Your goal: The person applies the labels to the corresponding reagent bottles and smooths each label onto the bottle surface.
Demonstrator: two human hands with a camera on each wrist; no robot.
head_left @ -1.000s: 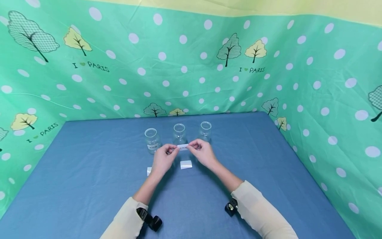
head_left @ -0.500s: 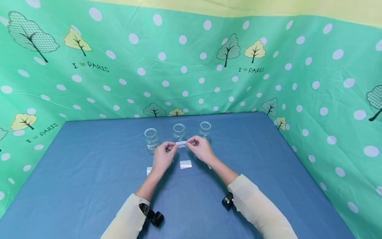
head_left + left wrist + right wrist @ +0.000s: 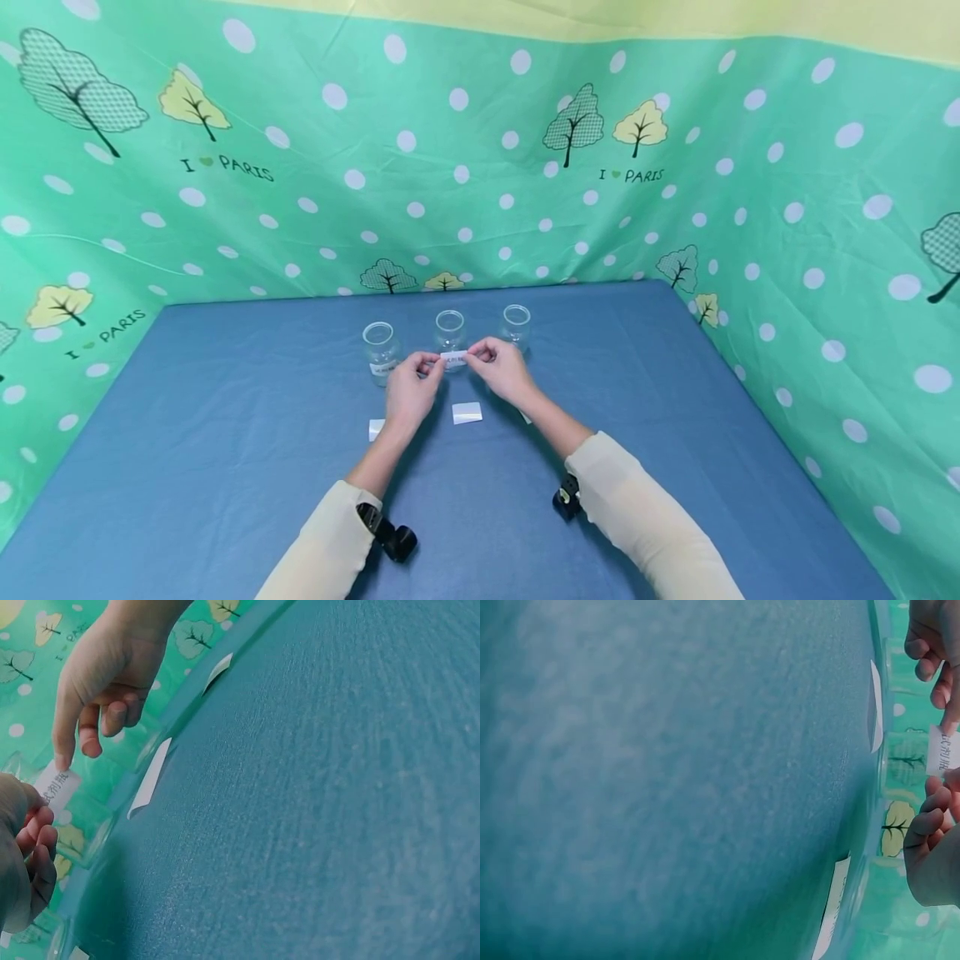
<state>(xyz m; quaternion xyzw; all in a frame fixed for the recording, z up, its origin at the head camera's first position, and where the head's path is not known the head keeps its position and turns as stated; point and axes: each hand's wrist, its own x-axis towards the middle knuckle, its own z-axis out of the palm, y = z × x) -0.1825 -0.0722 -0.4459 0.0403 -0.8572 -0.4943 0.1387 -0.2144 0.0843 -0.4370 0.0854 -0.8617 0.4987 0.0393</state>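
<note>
Between both hands a small white printed label [image 3: 453,360] is stretched level in front of the middle glass jar [image 3: 450,323]. My left hand [image 3: 411,390] pinches its left end with thumb and fingertips. The right end is pinched by my right hand [image 3: 504,372]. In the left wrist view the label [image 3: 57,787] shows its dark printed characters. Whether it touches the jar I cannot tell. To the left stands another open glass jar [image 3: 379,337] bearing a similar label [image 3: 383,368]. A third jar [image 3: 517,321] is partly hidden behind my right hand.
A white paper piece [image 3: 467,413] lies in front of the middle jar, with another paper piece [image 3: 377,429] by my left wrist. A printed slip [image 3: 831,909] lies partly under my right forearm. Patterned green cloth [image 3: 450,200] hangs behind the blue table [image 3: 225,467].
Both hands have moved slightly forward and left with the label, bringing it higher in front of the middle jar. The slip by the right forearm has come partly into view. The jars stay put.
</note>
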